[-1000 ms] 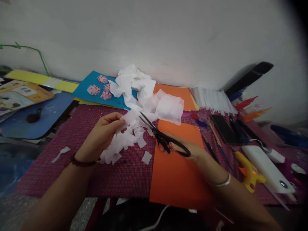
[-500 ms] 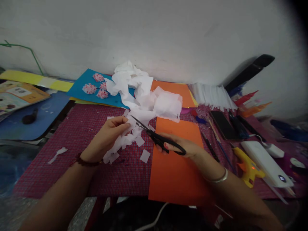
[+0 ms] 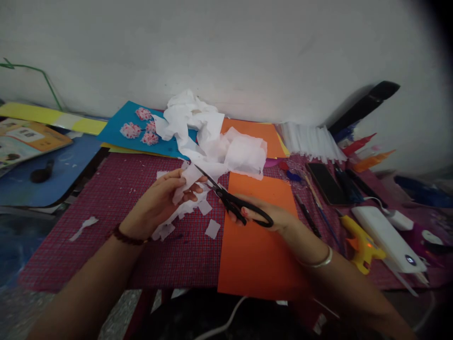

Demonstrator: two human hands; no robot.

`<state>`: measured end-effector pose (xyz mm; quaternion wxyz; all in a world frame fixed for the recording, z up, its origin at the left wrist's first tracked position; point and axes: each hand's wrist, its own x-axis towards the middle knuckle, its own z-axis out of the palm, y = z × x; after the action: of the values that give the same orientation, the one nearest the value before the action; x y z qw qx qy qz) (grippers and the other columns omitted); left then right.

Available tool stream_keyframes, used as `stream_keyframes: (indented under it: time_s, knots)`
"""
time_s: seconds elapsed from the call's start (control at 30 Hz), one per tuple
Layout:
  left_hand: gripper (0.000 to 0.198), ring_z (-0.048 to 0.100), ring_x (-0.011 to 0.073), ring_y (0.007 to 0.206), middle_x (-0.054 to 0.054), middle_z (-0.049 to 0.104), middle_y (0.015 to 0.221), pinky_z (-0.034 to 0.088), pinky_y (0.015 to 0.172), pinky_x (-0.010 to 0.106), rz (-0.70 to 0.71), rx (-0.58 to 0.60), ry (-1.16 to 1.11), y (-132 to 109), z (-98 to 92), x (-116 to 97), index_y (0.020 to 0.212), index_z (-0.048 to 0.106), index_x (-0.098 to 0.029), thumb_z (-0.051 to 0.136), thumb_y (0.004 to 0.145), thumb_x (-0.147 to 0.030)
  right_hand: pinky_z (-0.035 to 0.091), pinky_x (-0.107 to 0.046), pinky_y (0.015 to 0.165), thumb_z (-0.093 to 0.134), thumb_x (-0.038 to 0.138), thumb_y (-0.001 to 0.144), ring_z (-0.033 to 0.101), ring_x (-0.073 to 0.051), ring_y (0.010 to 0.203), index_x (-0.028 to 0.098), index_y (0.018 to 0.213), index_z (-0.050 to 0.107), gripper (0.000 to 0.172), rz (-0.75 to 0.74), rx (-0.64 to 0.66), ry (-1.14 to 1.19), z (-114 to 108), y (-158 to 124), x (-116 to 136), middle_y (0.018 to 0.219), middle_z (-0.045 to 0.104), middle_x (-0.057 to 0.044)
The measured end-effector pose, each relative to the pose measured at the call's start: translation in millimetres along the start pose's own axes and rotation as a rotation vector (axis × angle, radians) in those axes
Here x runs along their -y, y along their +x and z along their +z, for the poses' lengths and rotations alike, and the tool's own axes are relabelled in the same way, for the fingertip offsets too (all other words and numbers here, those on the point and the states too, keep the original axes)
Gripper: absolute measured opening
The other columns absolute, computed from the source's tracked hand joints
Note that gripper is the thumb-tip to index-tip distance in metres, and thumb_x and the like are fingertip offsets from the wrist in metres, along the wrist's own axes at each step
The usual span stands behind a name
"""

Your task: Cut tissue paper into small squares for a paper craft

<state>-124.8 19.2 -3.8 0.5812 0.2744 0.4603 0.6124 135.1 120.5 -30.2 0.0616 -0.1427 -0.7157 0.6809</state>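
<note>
My left hand [image 3: 161, 200] pinches a small piece of white tissue paper [image 3: 187, 181] between thumb and fingers, its fingertips bent underneath. My right hand [image 3: 251, 210] grips black-handled scissors [image 3: 231, 200], whose dark blades point up and left, right beside the tissue piece. Cut tissue squares [image 3: 213, 229] lie on the checked cloth below the hands, some partly hidden by my left hand. Behind them a long crumpled strip of white tissue [image 3: 191, 123] trails from the wall side, with a folded pinkish-white tissue stack [image 3: 247, 153] to its right.
An orange sheet [image 3: 253, 255] lies under my right hand. Pink-and-white tufts [image 3: 130, 130] rest on blue paper [image 3: 116, 123] at the back left. On the right are a yellow glue gun [image 3: 363, 245], a white power bank [image 3: 385, 236], a phone [image 3: 325, 182] and white sticks [image 3: 309, 141].
My left hand has turned and its fingers have spread a little, bringing the tissue piece up into plain sight by the blades. The scissors stay nearly in place.
</note>
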Motion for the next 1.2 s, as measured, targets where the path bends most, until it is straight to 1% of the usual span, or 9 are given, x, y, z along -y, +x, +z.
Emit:
stream_keyframes:
  time_s: [0.13, 0.2, 0.37, 0.57, 0.73, 0.9, 0.97, 1.1, 1.2]
  knots:
    - [0.012, 0.064, 0.0096, 0.070, 0.005, 0.075, 0.101, 0.053, 0.061, 0.019, 0.170, -0.195, -0.154, 1, -0.2, -7, 0.076, 0.059, -0.018, 0.070, 0.070, -0.017, 0.044, -0.026, 0.062, 0.057, 0.071, 0.091, 0.052, -0.012, 0.070, 0.014, 0.110, 0.057, 0.060, -0.070, 0.037, 0.074, -3, 0, -12, 0.088, 0.058, -0.004]
    - [0.013, 0.064, 0.0089, 0.071, 0.003, 0.074, 0.102, 0.054, 0.063, 0.018, 0.131, -0.222, -0.185, 2, -1.0, -6, 0.074, 0.056, -0.018, 0.068, 0.071, -0.015, 0.042, -0.025, 0.060, 0.057, 0.069, 0.091, 0.051, -0.012, 0.068, 0.014, 0.110, 0.058, 0.059, -0.088, 0.063, 0.146, -2, 0, -21, 0.087, 0.059, -0.004]
    - [0.015, 0.067, 0.0147, 0.073, 0.002, 0.068, 0.078, 0.057, 0.069, 0.025, -0.057, -0.082, -0.198, 1, 3.4, 6, 0.077, 0.057, -0.019, 0.067, 0.067, -0.014, 0.040, -0.025, 0.058, 0.060, 0.075, 0.085, 0.052, -0.012, 0.065, 0.014, 0.126, 0.055, 0.073, -0.024, 0.192, 0.556, 9, 1, -29, 0.084, 0.059, -0.002]
    - [0.020, 0.071, 0.0175, 0.082, 0.003, 0.069, 0.083, 0.059, 0.089, 0.032, -0.041, -0.035, -0.190, 4, 9.2, 11, 0.077, 0.059, -0.018, 0.068, 0.061, -0.013, 0.042, -0.026, 0.060, 0.067, 0.071, 0.081, 0.055, -0.013, 0.065, 0.015, 0.132, 0.051, 0.078, 0.025, 0.236, 0.708, 14, 4, -19, 0.079, 0.059, -0.001]
    - [0.019, 0.069, 0.0184, 0.087, 0.003, 0.066, 0.080, 0.058, 0.086, 0.032, 0.050, -0.145, 0.008, 9, -2.8, 13, 0.066, 0.054, -0.017, 0.073, 0.063, -0.017, 0.041, -0.027, 0.059, 0.064, 0.074, 0.081, 0.052, -0.013, 0.064, 0.016, 0.131, 0.051, 0.077, -0.018, 0.177, 0.637, 6, -3, -23, 0.079, 0.058, 0.000]
    - [0.014, 0.061, 0.0145, 0.088, 0.006, 0.066, 0.115, 0.050, 0.066, 0.021, 0.290, -0.265, 0.344, 7, -11.2, 13, 0.064, 0.063, -0.016, 0.075, 0.068, -0.022, 0.039, -0.025, 0.057, 0.058, 0.071, 0.089, 0.050, -0.013, 0.065, 0.016, 0.128, 0.054, 0.068, -0.115, 0.096, 0.363, -10, -14, -24, 0.083, 0.057, -0.002]
    - [0.014, 0.058, 0.0127, 0.081, 0.005, 0.067, 0.104, 0.047, 0.064, 0.021, 0.341, -0.270, 0.352, 3, -8.7, 9, 0.063, 0.063, -0.017, 0.074, 0.070, -0.023, 0.040, -0.025, 0.058, 0.058, 0.068, 0.091, 0.050, -0.012, 0.066, 0.014, 0.121, 0.056, 0.062, -0.126, 0.097, 0.229, -14, -17, -19, 0.088, 0.057, -0.004]
    - [0.014, 0.050, 0.0105, 0.060, -0.001, 0.057, 0.064, 0.042, 0.057, 0.022, 0.248, -0.240, 0.275, -3, 0.0, 4, 0.066, 0.064, -0.018, 0.074, 0.069, -0.027, 0.045, -0.026, 0.064, 0.056, 0.067, 0.094, 0.053, -0.012, 0.071, 0.014, 0.109, 0.056, 0.055, -0.068, 0.094, 0.017, -13, -17, -8, 0.089, 0.055, -0.004]
    - [0.017, 0.054, 0.0114, 0.058, -0.001, 0.060, 0.062, 0.043, 0.057, 0.023, 0.143, -0.192, 0.218, -4, 3.7, 7, 0.068, 0.061, -0.018, 0.075, 0.066, -0.027, 0.044, -0.025, 0.063, 0.057, 0.072, 0.090, 0.051, -0.012, 0.072, 0.014, 0.109, 0.056, 0.060, -0.021, 0.069, -0.053, -8, -14, -3, 0.087, 0.054, -0.002]
